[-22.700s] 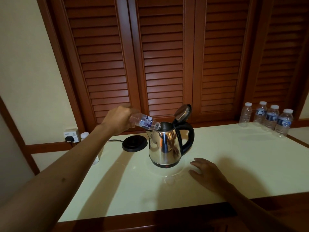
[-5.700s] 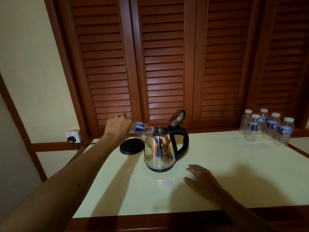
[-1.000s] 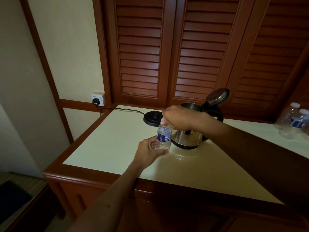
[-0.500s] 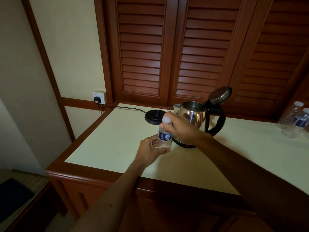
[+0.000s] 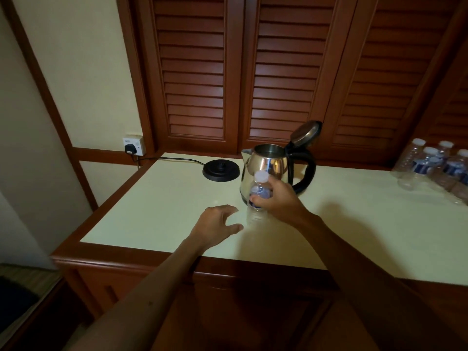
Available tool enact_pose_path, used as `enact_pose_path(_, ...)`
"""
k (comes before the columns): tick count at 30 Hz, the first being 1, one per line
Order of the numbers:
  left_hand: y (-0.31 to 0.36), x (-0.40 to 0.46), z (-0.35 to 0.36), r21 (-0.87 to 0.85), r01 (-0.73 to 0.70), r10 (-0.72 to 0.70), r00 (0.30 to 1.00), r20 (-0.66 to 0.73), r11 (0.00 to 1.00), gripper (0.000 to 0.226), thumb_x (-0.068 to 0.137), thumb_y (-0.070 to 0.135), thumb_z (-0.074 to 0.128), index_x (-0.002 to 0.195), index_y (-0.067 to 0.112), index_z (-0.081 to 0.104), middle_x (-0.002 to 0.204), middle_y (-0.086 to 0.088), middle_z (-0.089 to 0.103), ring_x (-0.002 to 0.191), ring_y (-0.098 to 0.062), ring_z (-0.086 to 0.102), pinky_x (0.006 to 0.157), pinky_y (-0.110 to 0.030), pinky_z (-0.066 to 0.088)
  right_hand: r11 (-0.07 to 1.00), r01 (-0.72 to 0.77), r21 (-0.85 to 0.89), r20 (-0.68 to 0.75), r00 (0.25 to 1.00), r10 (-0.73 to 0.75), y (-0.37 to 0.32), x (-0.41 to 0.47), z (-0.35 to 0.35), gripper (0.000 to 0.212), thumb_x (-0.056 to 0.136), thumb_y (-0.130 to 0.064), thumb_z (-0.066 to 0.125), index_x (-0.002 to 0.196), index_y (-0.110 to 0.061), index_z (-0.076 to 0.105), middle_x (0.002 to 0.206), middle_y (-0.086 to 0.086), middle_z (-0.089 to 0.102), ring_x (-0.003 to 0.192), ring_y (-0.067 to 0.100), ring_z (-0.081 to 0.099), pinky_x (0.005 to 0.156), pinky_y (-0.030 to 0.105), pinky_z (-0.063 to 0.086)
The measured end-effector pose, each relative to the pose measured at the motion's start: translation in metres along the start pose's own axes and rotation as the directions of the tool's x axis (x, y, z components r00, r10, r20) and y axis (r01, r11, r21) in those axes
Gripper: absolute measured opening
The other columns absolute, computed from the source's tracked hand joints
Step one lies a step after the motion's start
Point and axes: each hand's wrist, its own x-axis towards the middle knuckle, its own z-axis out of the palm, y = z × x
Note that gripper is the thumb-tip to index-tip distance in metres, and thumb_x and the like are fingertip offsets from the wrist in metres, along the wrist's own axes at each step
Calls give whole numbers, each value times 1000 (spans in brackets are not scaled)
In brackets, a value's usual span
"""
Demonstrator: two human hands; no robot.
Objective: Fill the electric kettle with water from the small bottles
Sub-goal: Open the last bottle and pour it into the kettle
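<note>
While the counter (image 5: 152,206) carries everything, we see the kettle (image 5: 268,171) standing off its black base (image 5: 220,170), lid tipped open, with the full bottles (image 5: 435,171) well apart at the far right. Our right hand (image 5: 277,201) has its grip curled round the capped, seemingly emptied bottle (image 5: 257,196) just in front of the kettle; our left hand (image 5: 215,224) hangs slack beside it, holding nothing. Swinging that light bottle away carelessly could knock the kettle and spill water near the base

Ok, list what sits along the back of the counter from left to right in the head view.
wall socket with plug → black kettle base → steel electric kettle with its lid open → cluster of small water bottles
</note>
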Motion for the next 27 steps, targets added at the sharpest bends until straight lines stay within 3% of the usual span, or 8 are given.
enact_pose_path(3,2,1,3,206,-108,103,994,35,973,42,91,48,60,116,16,70,116,6,69,98,-15,65,84,-29,51,998,-61,10,-37,997,61,22,-26,-38,44,83,-19,71,121,-24,49,95,-14,61,82,1,61,61,6,48)
enact_pose_path(5,6,1,7,270,-140,134,990,41,953,44,90,50,49,104,14,71,104,4,69,90,-19,66,78,-37,55,993,-110,-38,-105,989,106,39,-40,-64,44,83,-25,72,119,-26,47,92,-13,61,78,3,61,54,6,45)
enact_pose_path(8,24,5,18,302,-262,240,965,108,916,37,91,43,44,95,14,67,96,3,67,84,-20,64,72,-39,54,978,-178,-112,-229,962,149,64,-54,-97,50,81,-30,73,123,-20,47,100,-5,61,78,7,59,58,9,42)
enact_pose_path(11,57,16,40,250,-438,385,893,232,864,34,93,41,49,112,20,68,113,5,68,97,-17,64,79,-34,52,966,-208,-155,-306,940,153,86,-64,-125,53,81,-27,74,125,-13,48,103,-3,58,84,14,57,71,18,41)
enact_pose_path(14,93,36,71,160,-523,454,828,330,837,42,91,45,51,121,21,67,123,6,65,105,-15,63,86,-33,53,952,-234,-197,-352,923,154,107,-68,-152,52,81,-25,74,123,-11,48,108,2,61,84,16,56,72,19,41)
enact_pose_path(18,142,68,113,140,-509,435,824,363,849,47,94,45,56,133,20,60,136,2,58,119,-18,58,98,-35,49,933,-279,-226,-409,897,170,140,-69,-194,55,80,-26,75,123,-8,47,117,9,63,86,16,54,73,22,42)
enact_pose_path(24,197,128,169,225,-353,242,881,406,908,59,94,56,48,142,21,49,145,-1,48,133,-23,46,104,-36,41,915,-345,-210,-471,856,215,197,-69,-267,67,78,-27,76,131,-9,39,125,11,60,105,28,60,81,28,48)
enact_pose_path(27,221,152,194,242,-272,164,907,389,931,62,95,55,49,146,19,45,153,-6,41,141,-23,37,112,-36,34,917,-365,-160,-503,830,242,228,-68,-303,67,77,-26,78,130,-9,40,122,12,61,103,27,60,78,28,48)
